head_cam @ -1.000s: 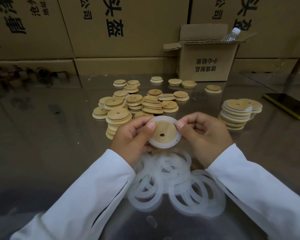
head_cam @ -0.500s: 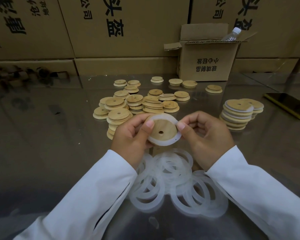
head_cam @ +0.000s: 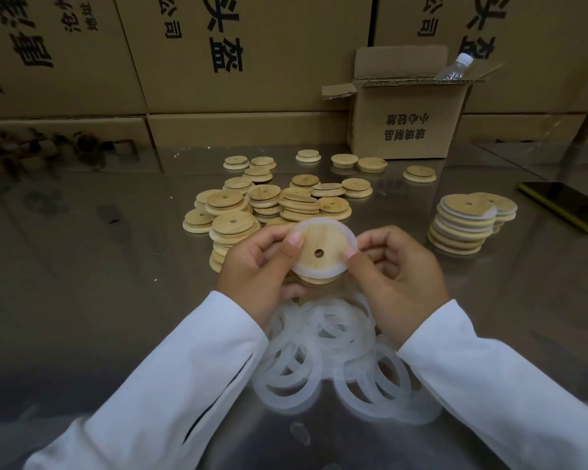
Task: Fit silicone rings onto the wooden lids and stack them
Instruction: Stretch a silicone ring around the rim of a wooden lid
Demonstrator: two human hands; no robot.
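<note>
1. Nearest the person, a loose heap of translucent silicone rings [head_cam: 333, 364] lay overlapping on the shiny tabletop [head_cam: 82, 283], between two white sleeves [head_cam: 170, 385].
2. Just beyond and above that heap, both hands held a single wooden lid [head_cam: 326, 237]. The left hand [head_cam: 255, 266] grasped its left side, with the thumb pressed on the top face. The right hand [head_cam: 398, 269] pinched the right rim, its fingers curled behind.
3. A fitted ring [head_cam: 319, 273] ran around the lid's edge (a white band framing the wood), and the lid's centre hole faced the camera.
4. Behind the hands sat a pile of bare lids [head_cam: 269, 205], some stacked and some single, with a few more scattered farther back.
5. To the right, well apart from that pile, stood a stack of ringed lids [head_cam: 462, 225], with a shorter stack just behind it.
6. Farther right, a phone [head_cam: 564, 205] with a yellow edge lay flat.
7. At the back stood an open small cardboard box [head_cam: 408, 123] with the top of a plastic bottle [head_cam: 454, 67] poking out of it, in front of a wall of large printed cartons [head_cam: 245, 52].
</note>
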